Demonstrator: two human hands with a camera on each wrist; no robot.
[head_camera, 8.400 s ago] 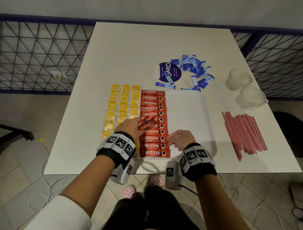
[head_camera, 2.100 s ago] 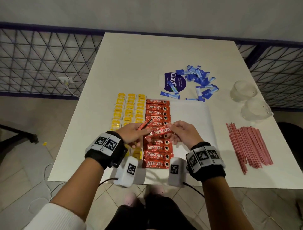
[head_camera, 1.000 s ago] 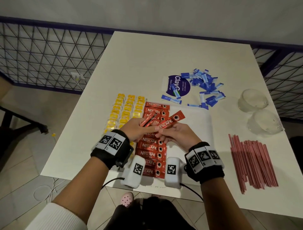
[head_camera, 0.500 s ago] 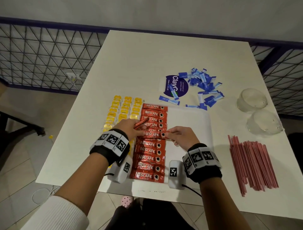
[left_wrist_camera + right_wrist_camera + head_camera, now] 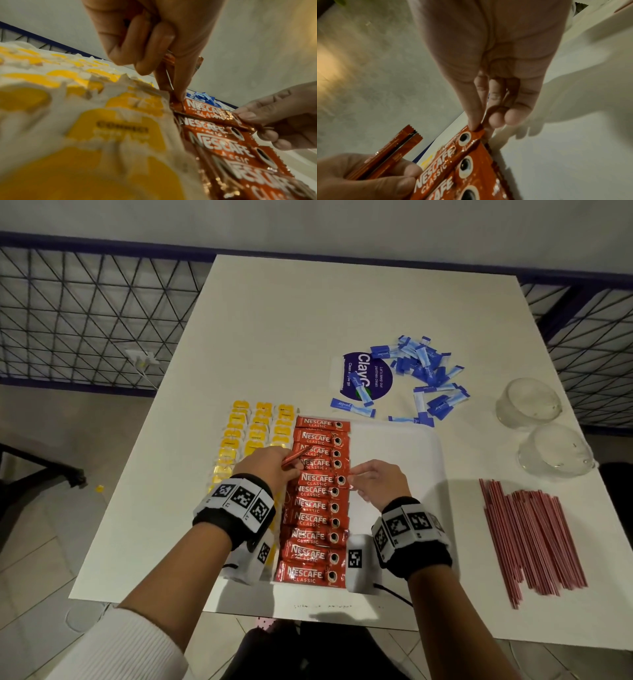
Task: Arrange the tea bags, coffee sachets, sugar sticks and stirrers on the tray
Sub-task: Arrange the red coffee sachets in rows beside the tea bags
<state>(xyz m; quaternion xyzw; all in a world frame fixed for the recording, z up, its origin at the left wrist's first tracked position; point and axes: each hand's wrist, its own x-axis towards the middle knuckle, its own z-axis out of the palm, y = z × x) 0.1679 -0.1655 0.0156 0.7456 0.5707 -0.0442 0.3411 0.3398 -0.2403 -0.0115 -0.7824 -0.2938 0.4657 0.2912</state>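
Both hands hold a sachet (image 5: 317,480) (labelled "NESCAFE CLASSIC").

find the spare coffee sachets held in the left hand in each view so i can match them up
Head: the spare coffee sachets jut from the left hand, at picture centre, over the red sachet column.
Left wrist: only orange-red edges show between the fingers, top centre.
Right wrist: two sachet ends stick up at lower left.
Shared landmark: the sachet being laid down, whose end the right hand pinches.
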